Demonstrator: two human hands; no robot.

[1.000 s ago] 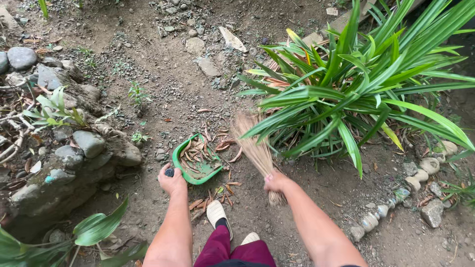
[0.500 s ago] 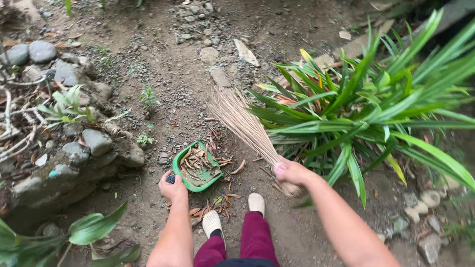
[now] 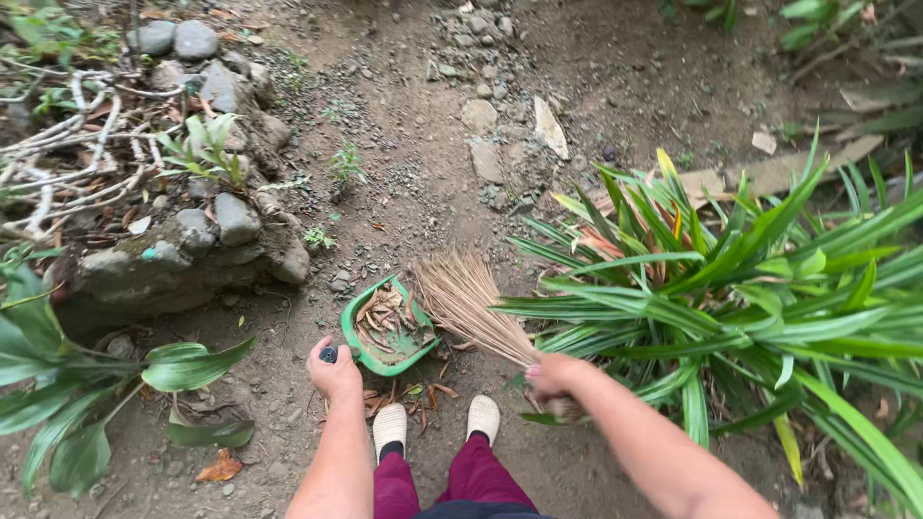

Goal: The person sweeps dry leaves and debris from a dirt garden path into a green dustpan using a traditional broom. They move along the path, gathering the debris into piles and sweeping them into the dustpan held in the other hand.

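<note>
On the ground: bare dirt path (image 3: 404,192) with pebbles; low rock border (image 3: 183,250) to the left; long-leaved green plant (image 3: 750,288) to the right
Broom: short bundle of straw-coloured bristles (image 3: 466,303); long axis runs diagonally, from the right hand up and leftward; fanned tips point toward the dustpan's far right edge, just beside or touching it
Dustpan: green plastic (image 3: 385,332), flat on the dirt in front of two pale shoes (image 3: 437,423); open mouth faces up and away from the person; dry brown leaves lie in it
Left hand (image 3: 335,370): fingers curled fully round the dustpan's dark handle (image 3: 330,355)
Right hand (image 3: 553,375): closed tight round the broom's bound end; the hand looks blurred
Loose leaves (image 3: 413,394): scattered between dustpan and shoes
</note>
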